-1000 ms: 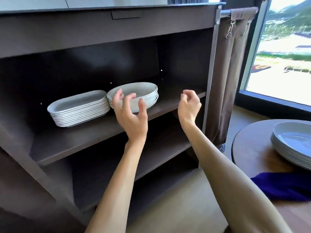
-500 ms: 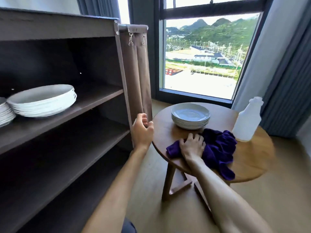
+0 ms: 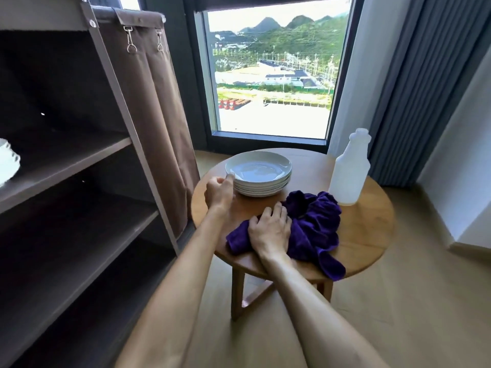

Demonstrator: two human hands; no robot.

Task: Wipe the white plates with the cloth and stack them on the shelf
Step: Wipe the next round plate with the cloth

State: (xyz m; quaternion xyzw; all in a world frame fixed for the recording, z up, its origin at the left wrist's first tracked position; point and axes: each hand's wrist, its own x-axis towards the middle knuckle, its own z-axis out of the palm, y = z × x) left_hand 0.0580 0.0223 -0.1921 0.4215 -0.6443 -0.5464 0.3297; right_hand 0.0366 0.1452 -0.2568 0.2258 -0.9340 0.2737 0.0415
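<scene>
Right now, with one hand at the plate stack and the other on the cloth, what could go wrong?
The left hand grips only the near rim of the top plate; lifted one-handed, it may tilt and slip. The purple cloth touches the base of the white bottle, so a quick pull by the right hand might topple it. The cloth's corner hangs over the table edge and may snag.

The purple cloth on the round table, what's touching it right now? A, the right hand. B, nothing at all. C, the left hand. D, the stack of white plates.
A: the right hand lies on the purple cloth, fingers curled into its folds, while the left hand is at the rim of the plate stack, which sits apart from the cloth.
</scene>
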